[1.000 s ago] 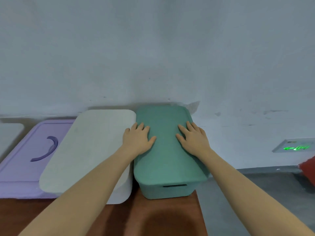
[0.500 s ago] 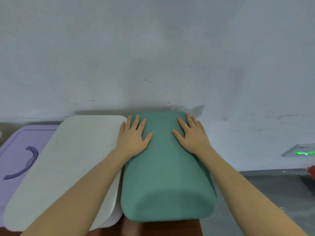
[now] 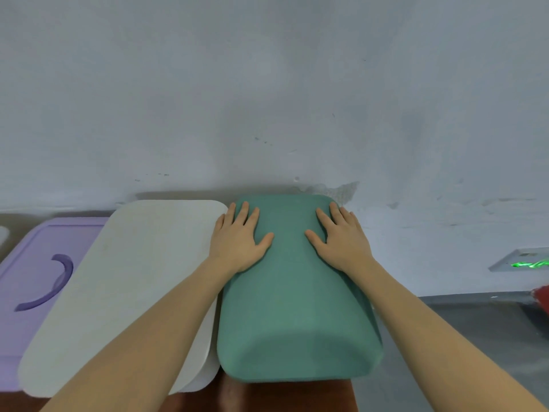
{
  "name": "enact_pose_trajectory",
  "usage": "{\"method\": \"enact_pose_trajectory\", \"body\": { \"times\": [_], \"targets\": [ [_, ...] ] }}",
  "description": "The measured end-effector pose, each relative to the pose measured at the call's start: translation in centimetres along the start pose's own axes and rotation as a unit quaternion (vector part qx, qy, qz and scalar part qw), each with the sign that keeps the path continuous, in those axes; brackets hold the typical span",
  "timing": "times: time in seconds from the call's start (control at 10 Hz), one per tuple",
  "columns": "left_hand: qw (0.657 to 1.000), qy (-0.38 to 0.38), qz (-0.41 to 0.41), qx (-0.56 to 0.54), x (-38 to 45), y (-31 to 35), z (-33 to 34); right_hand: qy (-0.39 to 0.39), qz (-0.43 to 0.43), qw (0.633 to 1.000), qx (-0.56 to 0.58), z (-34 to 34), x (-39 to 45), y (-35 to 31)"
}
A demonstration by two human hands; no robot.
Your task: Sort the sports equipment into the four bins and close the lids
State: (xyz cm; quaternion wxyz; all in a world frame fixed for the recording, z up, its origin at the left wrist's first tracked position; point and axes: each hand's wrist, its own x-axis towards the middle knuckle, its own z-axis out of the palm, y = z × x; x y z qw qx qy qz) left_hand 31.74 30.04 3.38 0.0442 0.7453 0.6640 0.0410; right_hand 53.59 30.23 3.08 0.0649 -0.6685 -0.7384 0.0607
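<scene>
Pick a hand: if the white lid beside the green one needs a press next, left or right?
Left, probably. The left hand lies flat on the green lid at the edge bordering the white lid. The right hand rests at the far edge and would have to cross over.

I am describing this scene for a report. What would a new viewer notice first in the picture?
Two bare hands lie flat on the green lid at the centre: the left hand near its left edge, the right hand near its right edge. Beside it, to the left, stand a white lid and a purple lid with a curved handle.
</scene>
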Motion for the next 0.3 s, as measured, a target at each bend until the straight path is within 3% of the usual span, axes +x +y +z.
{"method": "enact_pose_trajectory", "body": {
  "times": [0.1,0.3],
  "targets": [
    [1.0,-0.013,-0.003,-0.014,-0.3,0.0,-0.5,-0.027,0.01,0.999,-0.02,-0.8,0.0,-0.3],
    [0.994,0.088,-0.019,-0.06,-1.6,0.5,-4.5,0.034,-0.002,0.999,0.004,-4.1,-1.0,-1.6]
  ]
}}
